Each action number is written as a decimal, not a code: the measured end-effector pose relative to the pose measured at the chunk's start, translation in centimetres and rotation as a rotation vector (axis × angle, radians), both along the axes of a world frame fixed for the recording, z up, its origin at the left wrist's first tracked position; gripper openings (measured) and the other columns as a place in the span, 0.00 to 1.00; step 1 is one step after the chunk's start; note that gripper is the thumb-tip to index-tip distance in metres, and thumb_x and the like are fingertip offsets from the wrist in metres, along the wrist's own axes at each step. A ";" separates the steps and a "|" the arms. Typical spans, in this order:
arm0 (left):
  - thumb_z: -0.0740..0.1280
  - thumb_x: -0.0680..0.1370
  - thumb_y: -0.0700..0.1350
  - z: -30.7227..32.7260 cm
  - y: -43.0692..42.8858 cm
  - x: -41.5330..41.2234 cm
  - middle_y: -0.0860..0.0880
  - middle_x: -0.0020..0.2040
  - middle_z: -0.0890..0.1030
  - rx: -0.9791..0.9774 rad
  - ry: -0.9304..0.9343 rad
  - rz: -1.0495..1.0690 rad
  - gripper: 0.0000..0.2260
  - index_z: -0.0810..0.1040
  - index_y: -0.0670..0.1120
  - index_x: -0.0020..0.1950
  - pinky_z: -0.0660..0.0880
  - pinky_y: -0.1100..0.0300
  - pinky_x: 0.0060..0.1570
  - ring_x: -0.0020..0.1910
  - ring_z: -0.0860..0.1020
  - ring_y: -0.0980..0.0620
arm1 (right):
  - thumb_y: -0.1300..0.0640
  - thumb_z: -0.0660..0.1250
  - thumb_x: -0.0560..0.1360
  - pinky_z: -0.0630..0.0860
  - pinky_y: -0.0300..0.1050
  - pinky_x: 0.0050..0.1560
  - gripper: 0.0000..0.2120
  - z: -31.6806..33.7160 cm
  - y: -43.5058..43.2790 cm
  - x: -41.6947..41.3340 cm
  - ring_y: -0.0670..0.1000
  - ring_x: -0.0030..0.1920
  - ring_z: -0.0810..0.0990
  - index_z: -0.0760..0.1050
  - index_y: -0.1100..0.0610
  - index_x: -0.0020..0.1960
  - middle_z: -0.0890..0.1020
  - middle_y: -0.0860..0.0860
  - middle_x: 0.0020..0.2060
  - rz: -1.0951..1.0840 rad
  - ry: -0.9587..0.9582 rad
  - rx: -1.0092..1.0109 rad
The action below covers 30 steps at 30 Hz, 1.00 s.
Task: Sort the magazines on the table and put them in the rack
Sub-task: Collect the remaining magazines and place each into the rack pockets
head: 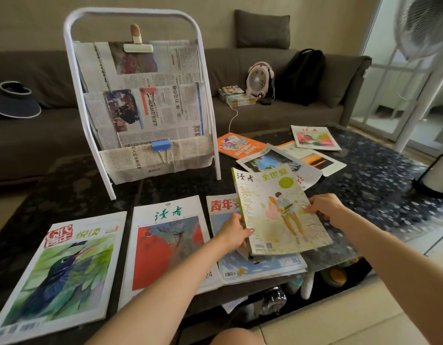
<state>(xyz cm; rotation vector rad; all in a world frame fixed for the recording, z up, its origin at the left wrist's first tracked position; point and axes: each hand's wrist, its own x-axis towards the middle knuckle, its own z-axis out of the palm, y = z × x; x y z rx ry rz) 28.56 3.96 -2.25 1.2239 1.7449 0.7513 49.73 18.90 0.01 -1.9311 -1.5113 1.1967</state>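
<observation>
At your far left the glossy hummingbird magazine [58,272] lies flat on the dark, marbled table [78,185], with the red-covered magazine [165,245] just beside it. Behind them stands the rack [141,95], a white tube frame with pockets of newsprint held by binder clips. Your left hand [234,232] curls round the left edge of the pale illustrated magazine [280,210] and your right hand [325,205] pinches its right edge. You hold it tilted over the blue-covered magazine [260,267]. Further right, thin loose magazines [285,160] overlap on the tabletop. A grey fabric sofa [277,113] runs behind, and a small fan [259,80], round, sits on its seat.
</observation>
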 end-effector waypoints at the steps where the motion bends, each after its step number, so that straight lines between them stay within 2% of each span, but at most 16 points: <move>1: 0.65 0.78 0.44 -0.1 0.4 0.8 0.39 0.60 0.79 -0.008 -0.006 -0.016 0.19 0.65 0.39 0.65 0.76 0.50 0.51 0.54 0.79 0.43 | 0.65 0.75 0.68 0.67 0.43 0.30 0.08 -0.3 0.4 0.9 0.52 0.33 0.73 0.81 0.62 0.47 0.79 0.58 0.40 -0.039 -0.034 -0.008; 2: 0.66 0.77 0.45 -0.1 0.8 1.5 0.40 0.60 0.78 -0.017 0.010 -0.040 0.20 0.66 0.39 0.65 0.76 0.50 0.56 0.58 0.78 0.42 | 0.65 0.76 0.67 0.68 0.44 0.30 0.12 -0.5 0.7 1.8 0.53 0.34 0.74 0.81 0.62 0.50 0.79 0.58 0.40 -0.068 -0.079 -0.023; 5: 0.67 0.77 0.43 -0.1 1.5 3.8 0.40 0.64 0.77 -0.087 0.009 -0.157 0.20 0.69 0.39 0.67 0.72 0.55 0.60 0.63 0.76 0.43 | 0.57 0.75 0.70 0.70 0.42 0.32 0.15 -1.0 1.4 4.5 0.53 0.41 0.76 0.80 0.61 0.54 0.80 0.57 0.46 -0.084 -0.274 -0.026; 6: 0.67 0.77 0.42 -0.2 1.7 4.4 0.40 0.65 0.76 -0.115 -0.016 -0.200 0.20 0.70 0.38 0.67 0.72 0.58 0.61 0.64 0.75 0.43 | 0.53 0.73 0.72 0.69 0.40 0.31 0.15 -0.8 1.3 5.2 0.51 0.42 0.76 0.80 0.59 0.55 0.80 0.55 0.49 -0.077 -0.338 -0.013; 8: 0.67 0.77 0.43 -0.3 1.9 5.3 0.41 0.66 0.76 -0.159 -0.035 -0.238 0.19 0.72 0.38 0.66 0.70 0.61 0.60 0.66 0.73 0.44 | 0.48 0.69 0.74 0.66 0.38 0.28 0.16 -1.0 1.1 6.2 0.48 0.37 0.74 0.79 0.57 0.57 0.78 0.53 0.47 -0.053 -0.391 0.022; 10: 0.68 0.76 0.49 -0.7 2.3 5.5 0.41 0.67 0.73 -0.130 0.100 -0.248 0.22 0.72 0.41 0.67 0.68 0.57 0.66 0.68 0.70 0.42 | 0.54 0.71 0.72 0.66 0.39 0.29 0.14 -1.4 1.3 6.7 0.50 0.39 0.74 0.79 0.61 0.54 0.77 0.53 0.43 0.054 -0.433 0.023; 13: 0.66 0.76 0.56 -0.6 2.3 5.1 0.40 0.70 0.62 -0.059 0.478 -0.279 0.29 0.65 0.44 0.72 0.61 0.52 0.69 0.71 0.60 0.40 | 0.58 0.72 0.71 0.68 0.41 0.29 0.09 -1.6 1.2 5.9 0.53 0.36 0.76 0.78 0.62 0.47 0.77 0.55 0.38 0.020 -0.450 0.047; 17: 0.65 0.75 0.57 -0.2 3.2 4.6 0.42 0.71 0.61 0.047 0.632 -0.293 0.32 0.60 0.43 0.73 0.60 0.50 0.69 0.71 0.59 0.41 | 0.59 0.66 0.71 0.68 0.40 0.30 0.04 -1.1 1.3 3.7 0.56 0.37 0.77 0.77 0.60 0.40 0.80 0.57 0.40 0.031 -0.575 0.177; 19: 0.65 0.75 0.57 0.1 4.0 4.6 0.42 0.72 0.60 0.057 0.642 -0.316 0.33 0.59 0.44 0.74 0.60 0.49 0.70 0.73 0.58 0.42 | 0.61 0.65 0.71 0.74 0.45 0.36 0.05 -0.8 1.9 2.9 0.58 0.42 0.79 0.78 0.62 0.43 0.81 0.59 0.44 0.061 -0.540 0.252; 21: 0.66 0.75 0.56 0.3 5.3 4.5 0.43 0.73 0.60 0.084 0.630 -0.319 0.32 0.59 0.44 0.74 0.60 0.50 0.70 0.73 0.58 0.43 | 0.60 0.67 0.72 0.78 0.50 0.46 0.12 -0.5 3.0 2.1 0.59 0.51 0.80 0.79 0.62 0.54 0.82 0.59 0.51 0.075 -0.434 0.286; 25: 0.65 0.76 0.54 1.1 8.5 4.3 0.43 0.73 0.60 0.188 0.665 -0.322 0.30 0.60 0.44 0.74 0.59 0.52 0.71 0.73 0.58 0.44 | 0.56 0.68 0.74 0.70 0.42 0.47 0.25 0.1 6.2 0.8 0.56 0.59 0.77 0.67 0.57 0.70 0.77 0.57 0.62 0.003 -0.165 0.294; 27: 0.65 0.77 0.52 1.1 10.2 3.9 0.44 0.72 0.61 0.232 0.698 -0.347 0.28 0.62 0.44 0.73 0.58 0.53 0.71 0.72 0.59 0.44 | 0.55 0.67 0.76 0.70 0.43 0.49 0.27 -0.1 8.3 0.5 0.57 0.62 0.75 0.64 0.57 0.72 0.74 0.58 0.65 -0.050 -0.115 0.292; 30: 0.65 0.77 0.51 1.0 12.4 3.1 0.45 0.72 0.63 0.277 0.705 -0.352 0.25 0.65 0.44 0.71 0.60 0.52 0.71 0.71 0.60 0.44 | 0.53 0.66 0.76 0.75 0.48 0.57 0.25 -0.9 11.6 0.5 0.58 0.63 0.74 0.66 0.58 0.70 0.76 0.59 0.64 -0.088 -0.224 0.343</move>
